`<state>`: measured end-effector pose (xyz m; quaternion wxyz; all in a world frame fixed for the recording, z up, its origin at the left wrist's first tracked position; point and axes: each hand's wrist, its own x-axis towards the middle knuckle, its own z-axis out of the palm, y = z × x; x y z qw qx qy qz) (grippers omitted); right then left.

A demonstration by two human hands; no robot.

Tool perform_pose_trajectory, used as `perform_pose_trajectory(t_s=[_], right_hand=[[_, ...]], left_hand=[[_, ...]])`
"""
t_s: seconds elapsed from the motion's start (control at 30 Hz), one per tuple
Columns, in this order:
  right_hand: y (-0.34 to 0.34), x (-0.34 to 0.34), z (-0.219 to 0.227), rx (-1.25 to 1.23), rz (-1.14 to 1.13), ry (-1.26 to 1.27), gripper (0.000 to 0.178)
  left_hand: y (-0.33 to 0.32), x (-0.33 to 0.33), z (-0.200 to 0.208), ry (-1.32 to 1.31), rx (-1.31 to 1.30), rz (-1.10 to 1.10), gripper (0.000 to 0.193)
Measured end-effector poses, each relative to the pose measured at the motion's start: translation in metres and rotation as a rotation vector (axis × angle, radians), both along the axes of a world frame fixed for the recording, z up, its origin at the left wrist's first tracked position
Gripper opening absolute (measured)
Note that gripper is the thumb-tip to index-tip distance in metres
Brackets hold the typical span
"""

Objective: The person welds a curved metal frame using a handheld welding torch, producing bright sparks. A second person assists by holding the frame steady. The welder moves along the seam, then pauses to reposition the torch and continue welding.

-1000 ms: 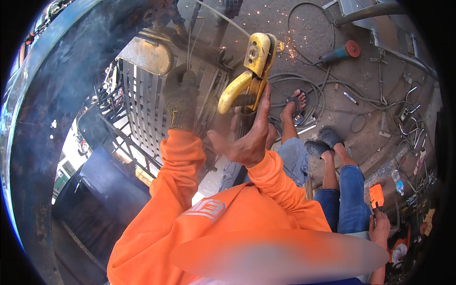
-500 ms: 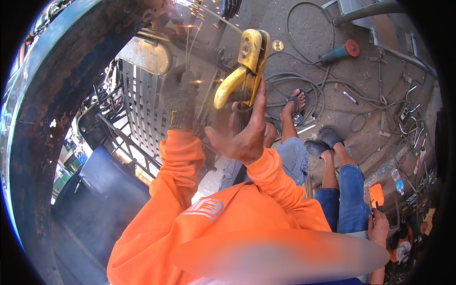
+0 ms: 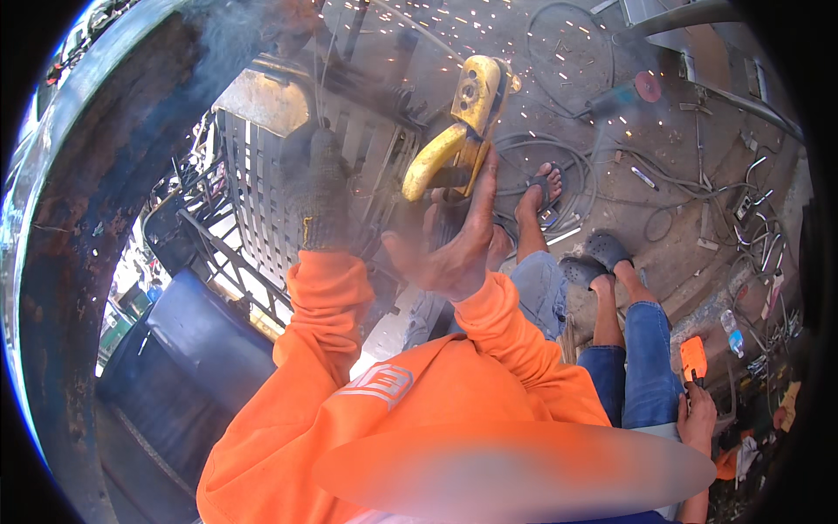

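My right hand (image 3: 458, 249), bare, is wrapped round the dark handle of a yellow welding electrode holder (image 3: 476, 92). A thin welding rod (image 3: 419, 31) runs from its jaws up and left to the top edge, where smoke hides the rod's tip. My left hand (image 3: 323, 192), in a dark knitted glove, is closed to the left of the holder. Thin spare welding rods (image 3: 325, 70) stick up out of it; smoke blurs its fingers. Beyond them is a large curved, rusty metal piece (image 3: 65, 201), with smoke along its upper end.
Sparks fly across the top. A slatted metal panel (image 3: 253, 166) stands beyond my left arm, above a dark blue rounded surface (image 3: 205, 336). On the floor lie an angle grinder (image 3: 624, 96), coiled cables (image 3: 567, 166) and a plastic bottle (image 3: 731, 334). Another person's legs (image 3: 642, 341) are at right.
The electrode holder and my right hand have shifted slightly right. My gloved left hand has moved a little left and down. Sparks now scatter widely rightward, and the smoke is thicker.
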<state>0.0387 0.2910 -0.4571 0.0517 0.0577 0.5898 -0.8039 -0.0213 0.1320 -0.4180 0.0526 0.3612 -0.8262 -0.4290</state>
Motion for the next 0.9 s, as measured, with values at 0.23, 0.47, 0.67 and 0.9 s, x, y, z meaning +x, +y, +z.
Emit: perform_pose_trajectory(t_s=[0.23,0.47,0.67,0.9], right_hand=[[-0.001,-0.002,0.003,-0.034,0.014,-0.005,0.132],[-0.003,-0.006,0.003,-0.058,0.006,0.051,0.129],[-0.002,-0.006,0.004,-0.024,0.018,0.071,0.128],[-0.003,0.002,0.002,-0.037,-0.042,0.085,0.132]], left_hand=[[-0.001,0.002,-0.004,0.092,0.034,0.024,0.027],[-0.007,0.002,-0.011,0.076,0.011,0.040,0.027],[-0.006,0.002,-0.011,0.095,0.020,0.035,0.026],[-0.006,0.004,-0.006,0.053,0.054,0.056,0.028]])
